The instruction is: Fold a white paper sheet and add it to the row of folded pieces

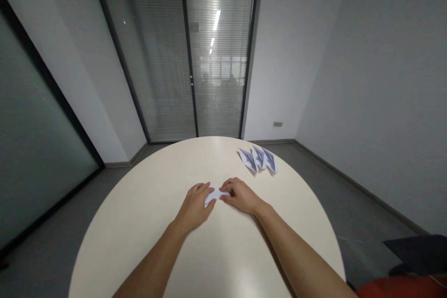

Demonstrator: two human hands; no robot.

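Observation:
A small piece of folded white paper [216,193] lies at the middle of the round table, between my two hands. My left hand [197,204] grips its left end, thumb on the near side and fingers on the far side. At the other end, my right hand [240,194] pinches the paper with thumb and bent fingers. Parts of the paper are hidden under both hands, so its full shape cannot be made out.
Several folded paper pieces [259,160] with grey-blue shading overlap in a row near the table's far right edge. The cream round table [146,223] fills the foreground. A black and red object [415,260], perhaps a chair, stands at lower right. Glass doors [174,56] with blinds are beyond.

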